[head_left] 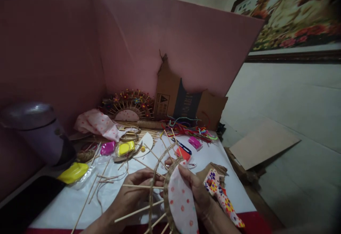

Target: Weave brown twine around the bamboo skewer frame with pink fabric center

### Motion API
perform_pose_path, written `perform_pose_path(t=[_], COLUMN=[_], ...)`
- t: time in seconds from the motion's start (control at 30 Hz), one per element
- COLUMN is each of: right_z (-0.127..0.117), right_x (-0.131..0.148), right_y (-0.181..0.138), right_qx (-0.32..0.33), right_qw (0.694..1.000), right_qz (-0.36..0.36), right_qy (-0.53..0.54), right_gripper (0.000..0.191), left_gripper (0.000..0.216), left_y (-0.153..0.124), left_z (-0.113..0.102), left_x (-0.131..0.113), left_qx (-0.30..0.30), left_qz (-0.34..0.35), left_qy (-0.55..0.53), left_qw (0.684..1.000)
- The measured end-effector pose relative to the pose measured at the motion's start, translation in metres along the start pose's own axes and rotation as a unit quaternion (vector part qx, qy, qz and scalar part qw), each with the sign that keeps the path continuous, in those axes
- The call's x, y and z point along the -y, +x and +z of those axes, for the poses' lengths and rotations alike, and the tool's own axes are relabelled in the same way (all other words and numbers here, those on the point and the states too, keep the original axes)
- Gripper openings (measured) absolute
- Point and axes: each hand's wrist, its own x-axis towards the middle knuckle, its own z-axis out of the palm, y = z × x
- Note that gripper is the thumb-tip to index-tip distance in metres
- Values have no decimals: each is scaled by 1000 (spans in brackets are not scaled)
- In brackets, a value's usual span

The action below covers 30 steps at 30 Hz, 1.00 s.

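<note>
A half-round fan (181, 198) made of polka-dot cloth, wooden sticks and twine stands tilted in front of me. Its sticks spread out to the left from a woven twine rim, and a second twine arc (151, 198) crosses them. My right hand (198, 191) grips the half-disc, thumb on the dotted cloth and other fingers mostly hidden behind. On the stick side, my left hand (137, 189) has its fingers closed around the twine arc and a stick; its fingertips are partly hidden. Just beyond the fan lie a dark utility knife (182, 146) and an orange-red packet (183, 153).
A finished-looking flowered fan (128, 107) leans at the back beside torn cardboard (186, 100). Yellow clay packets (126, 148), magenta packets (108, 148), coloured pipe cleaners (191, 131) and loose sticks lie around. A floral-covered piece (223, 200) is at right, a purple container (44, 138) at left.
</note>
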Motion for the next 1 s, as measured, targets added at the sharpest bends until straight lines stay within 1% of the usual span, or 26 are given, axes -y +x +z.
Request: perform_pose_path(t=[0.07, 0.17, 0.23, 0.33, 0.5, 0.7, 0.83, 1.0], right_z=[0, -1, -1, -2, -3, -6, -4, 0], right_x=[2, 4, 6, 6, 4, 2, 1, 0], right_y=[-2, -4, -4, -4, -1, 1, 0, -1], right_qx=[23, 53, 66, 94, 144, 138, 142, 99], right_qw=[1000, 999, 998, 995, 989, 990, 989, 993], right_qz=[1, -12, -22, -29, -26, -18, -9, -41], right_qy=[-9, -4, -6, -15, -20, -20, -25, -43], right_gripper=[42, 38, 36, 36, 38, 41, 42, 38], left_gripper=[8, 8, 8, 7, 9, 6, 9, 9], left_y=[-1, -2, -4, -7, -8, -7, -7, -4], left_z=[0, 3, 6, 11, 7, 4, 2, -1], left_x=[0, -3, -7, -13, -14, -11, -10, -11], left_qx=[8, 33, 29, 30, 48, 65, 75, 70], left_qz=[15, 27, 39, 30, 50, 37, 34, 27], left_qy=[1, 42, 54, 81, 138, 112, 112, 121], left_qw=[1000, 998, 997, 996, 988, 991, 990, 990])
